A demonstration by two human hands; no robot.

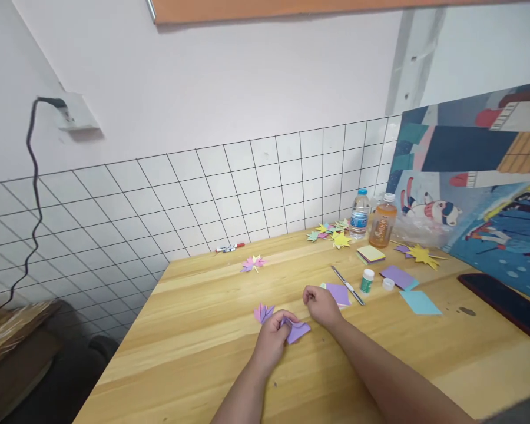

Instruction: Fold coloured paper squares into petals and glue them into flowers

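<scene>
Pinched in my left hand (274,335) is a folded piece of purple paper (298,332), held just above the wooden table. Right beyond that hand lies a pink and purple folded paper piece (264,312), partly hidden by my fingers. My right hand (323,305) is a little farther right, fingers curled together and apart from the left hand. Whether anything sits in those fingers cannot be seen. Beside it lie purple paper sheets (338,294) and a slim pen-like tool (348,285).
A small green-labelled bottle (367,281), its white cap (388,284), a blue sheet (420,302) and a phone (506,303) lie to the right. Two drink bottles (382,221) and folded paper stars (340,239) stand farther back. A marker (230,248) lies near the wall.
</scene>
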